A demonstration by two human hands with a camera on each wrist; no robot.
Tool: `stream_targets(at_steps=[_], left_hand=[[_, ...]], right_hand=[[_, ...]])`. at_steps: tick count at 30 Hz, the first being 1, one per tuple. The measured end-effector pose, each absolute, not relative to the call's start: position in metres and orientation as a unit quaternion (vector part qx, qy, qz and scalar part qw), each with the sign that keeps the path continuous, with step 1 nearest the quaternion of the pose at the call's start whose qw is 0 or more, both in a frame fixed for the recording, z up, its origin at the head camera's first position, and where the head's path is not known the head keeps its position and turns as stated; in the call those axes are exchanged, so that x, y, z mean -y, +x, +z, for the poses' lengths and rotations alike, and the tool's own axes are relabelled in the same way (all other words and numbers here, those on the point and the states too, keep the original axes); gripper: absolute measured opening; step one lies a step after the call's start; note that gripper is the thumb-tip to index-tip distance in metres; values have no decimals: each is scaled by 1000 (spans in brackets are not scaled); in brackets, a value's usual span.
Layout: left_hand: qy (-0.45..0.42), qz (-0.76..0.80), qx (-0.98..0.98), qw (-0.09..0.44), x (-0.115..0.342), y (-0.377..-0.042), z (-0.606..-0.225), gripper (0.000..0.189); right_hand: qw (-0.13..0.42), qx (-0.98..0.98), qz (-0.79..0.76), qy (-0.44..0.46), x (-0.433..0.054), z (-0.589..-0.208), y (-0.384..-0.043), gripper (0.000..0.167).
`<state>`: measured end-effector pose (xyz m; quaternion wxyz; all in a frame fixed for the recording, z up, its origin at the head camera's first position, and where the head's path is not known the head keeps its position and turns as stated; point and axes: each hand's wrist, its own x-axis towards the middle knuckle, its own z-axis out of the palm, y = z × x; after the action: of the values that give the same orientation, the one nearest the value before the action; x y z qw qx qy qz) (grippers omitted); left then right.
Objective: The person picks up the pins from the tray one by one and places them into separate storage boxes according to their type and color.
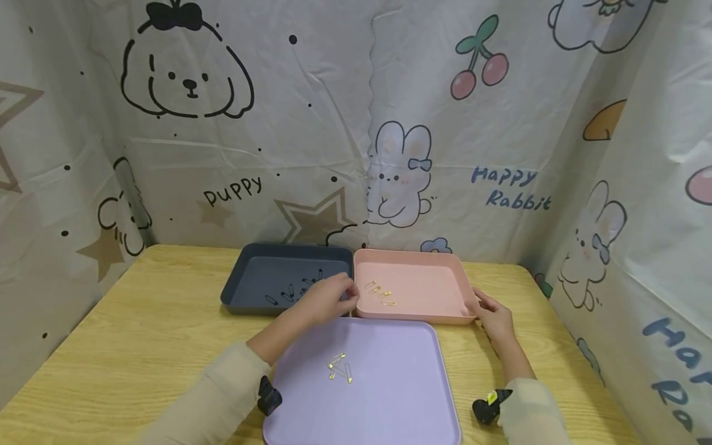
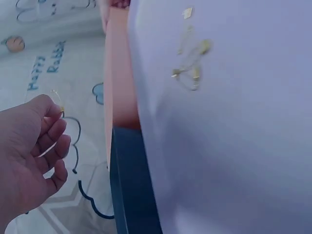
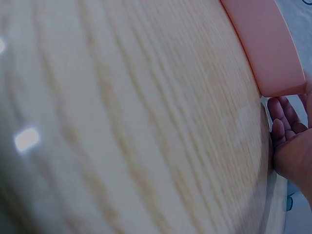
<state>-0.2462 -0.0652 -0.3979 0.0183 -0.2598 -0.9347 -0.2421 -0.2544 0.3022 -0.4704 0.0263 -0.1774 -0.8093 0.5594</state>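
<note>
My left hand is over the near inner corners where the dark and pink trays meet. Its thumb and index finger pinch a gold safety pin, plain in the left wrist view. Several black safety pins lie in the dark tray, partly hidden by that hand. In the pink tray, several gold safety pins rest toward the left. My right hand holds the pink tray at its near right corner. More gold safety pins lie loosely grouped on the lavender tray.
A wood-grain table carries the trays, the lavender one in front of the other two. Printed cloth hangs behind and at both sides of the table. Each wrist wears a small black device, such as the one on the right wrist.
</note>
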Motion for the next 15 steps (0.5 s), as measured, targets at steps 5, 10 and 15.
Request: stream_targets(at_steps=[5,10,15], left_hand=[[-252,-260,932,17,54,-269,-391,8],[-253,-279,926,10,44,-286,-388,8],[-263,-274,925,8,33,-295,-389,9]], right_hand=[[31,808,560,-178,-303,-469,-254,62],[36,808,561,-177,-304,-470,-255,62],[36,810,558,-179,-304,-473,-256,63]])
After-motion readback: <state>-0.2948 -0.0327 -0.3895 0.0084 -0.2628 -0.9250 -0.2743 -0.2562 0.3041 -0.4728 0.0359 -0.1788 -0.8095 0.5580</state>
